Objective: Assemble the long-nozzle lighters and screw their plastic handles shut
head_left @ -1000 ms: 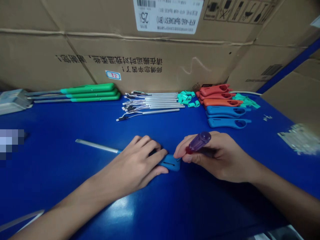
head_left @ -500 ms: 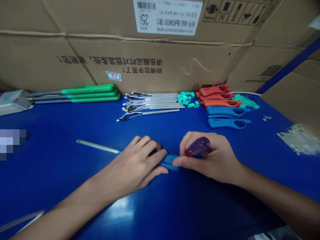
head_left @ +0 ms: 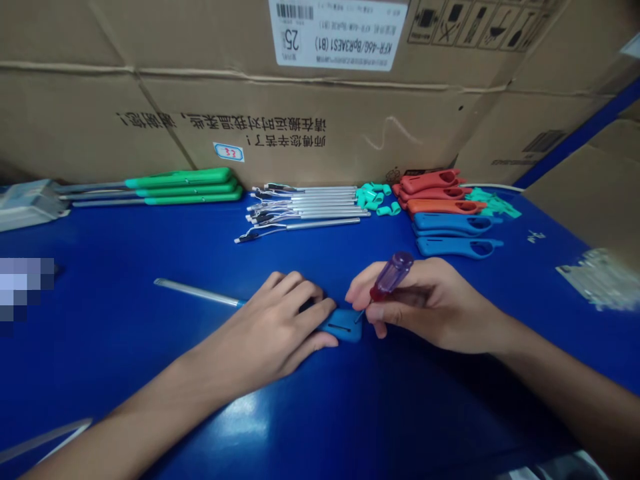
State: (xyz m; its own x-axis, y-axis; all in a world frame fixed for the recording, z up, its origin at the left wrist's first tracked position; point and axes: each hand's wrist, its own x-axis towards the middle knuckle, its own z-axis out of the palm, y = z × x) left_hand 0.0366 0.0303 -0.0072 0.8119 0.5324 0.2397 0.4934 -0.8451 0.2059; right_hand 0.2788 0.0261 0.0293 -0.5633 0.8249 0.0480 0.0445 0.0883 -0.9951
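Right hand now tilts screwdriver upright again, fingers closed round it, tip on blue handle at frame centre. Left hand presses handle flat, unmoved.

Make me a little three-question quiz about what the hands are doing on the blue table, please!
1. True or false: the right hand holds a purple-handled screwdriver.
2. What does the left hand press down on? A) a green tool B) a blue handle with a metal rod C) a cardboard box
3. What colour are the handles stacked just behind the loose blue handles at the back right?

Key
1. True; its tip meets the blue handle.
2. B; the metal rod sticks out to the left.
3. The red handles are red-orange.
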